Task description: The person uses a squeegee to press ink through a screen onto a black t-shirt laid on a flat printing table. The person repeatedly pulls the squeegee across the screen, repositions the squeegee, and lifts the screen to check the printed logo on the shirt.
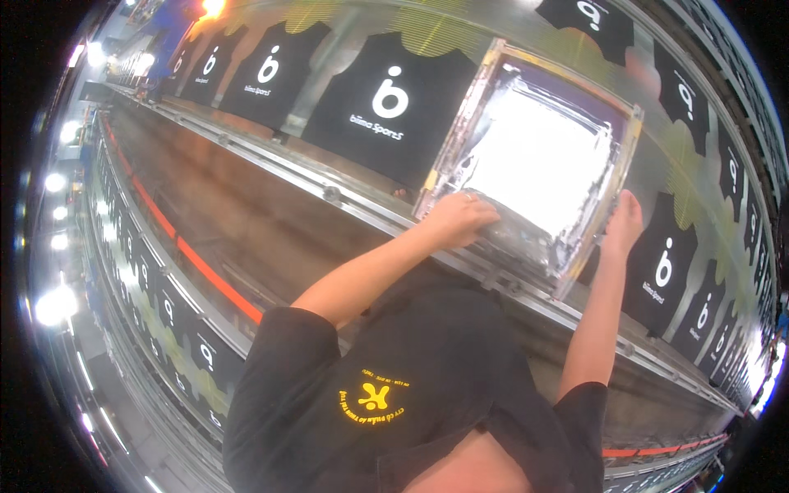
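A screen-printing frame (634,123) lies tilted across the long printing table, with a broad patch of white ink (538,160) spread inside it. My left hand (462,220) is closed at the frame's near left corner, its fingers curled over the near edge. At the right side bar, my right hand (625,220) grips the frame with the fingers wrapped round it. Left of the frame lies a black shirt panel (337,103) with a white print. Another printed black panel (657,283) is to the right. Whatever lies under the frame is hidden.
More printed black panels (267,78) continue in rows along the table and its far side. A metal rail (329,193) runs along the near table edge, in front of my body. Behind me, an orange-red strip (201,263) borders another table with black panels (177,316).
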Action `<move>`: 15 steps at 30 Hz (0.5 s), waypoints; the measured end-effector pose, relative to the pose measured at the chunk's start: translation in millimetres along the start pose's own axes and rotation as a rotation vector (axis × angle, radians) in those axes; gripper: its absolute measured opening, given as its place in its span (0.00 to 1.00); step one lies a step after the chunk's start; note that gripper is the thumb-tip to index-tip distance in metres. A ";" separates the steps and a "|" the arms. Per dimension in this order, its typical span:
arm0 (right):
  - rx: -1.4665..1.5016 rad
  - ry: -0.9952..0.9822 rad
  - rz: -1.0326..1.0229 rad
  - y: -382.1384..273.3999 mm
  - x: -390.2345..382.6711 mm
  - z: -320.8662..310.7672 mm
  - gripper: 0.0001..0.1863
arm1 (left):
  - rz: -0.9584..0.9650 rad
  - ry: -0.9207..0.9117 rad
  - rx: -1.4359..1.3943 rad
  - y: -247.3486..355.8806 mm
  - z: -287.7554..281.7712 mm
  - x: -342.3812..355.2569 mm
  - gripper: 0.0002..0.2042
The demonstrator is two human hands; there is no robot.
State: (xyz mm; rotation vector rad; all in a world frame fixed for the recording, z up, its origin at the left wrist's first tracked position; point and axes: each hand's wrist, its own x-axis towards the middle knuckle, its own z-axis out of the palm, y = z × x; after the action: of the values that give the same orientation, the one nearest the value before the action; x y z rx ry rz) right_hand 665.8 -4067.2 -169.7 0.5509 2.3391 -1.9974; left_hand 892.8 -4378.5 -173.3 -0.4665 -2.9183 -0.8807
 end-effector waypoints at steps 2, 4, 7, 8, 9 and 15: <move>0.013 0.033 -0.137 38.7 -4.5 45.8 0.18 | -0.061 0.024 0.019 -38.5 -27.8 -11.3 0.24; -0.008 0.039 -0.129 50.4 -29.2 101.8 0.18 | -0.095 -0.045 0.065 -85.6 -58.5 -24.6 0.24; -0.223 0.079 -0.161 47.9 -79.4 200.6 0.16 | -0.164 -0.046 0.103 -156.8 -104.5 -60.5 0.22; -0.220 0.114 -0.278 50.9 -89.0 227.3 0.14 | -0.200 -0.065 0.066 -171.4 -125.4 -62.9 0.22; -0.263 0.123 -0.309 40.5 -103.0 254.9 0.14 | -0.196 -0.055 0.102 -196.0 -135.2 -74.7 0.21; -0.213 0.109 0.083 33.7 -137.4 342.3 0.11 | -0.008 -0.096 0.182 -266.9 -199.0 -99.7 0.21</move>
State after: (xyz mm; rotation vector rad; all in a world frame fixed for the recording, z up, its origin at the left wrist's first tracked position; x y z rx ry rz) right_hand 731.0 -4426.4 -231.8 0.7471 2.5048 -1.6967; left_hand 900.7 -4725.8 -163.0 -0.4964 -3.0515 -0.6012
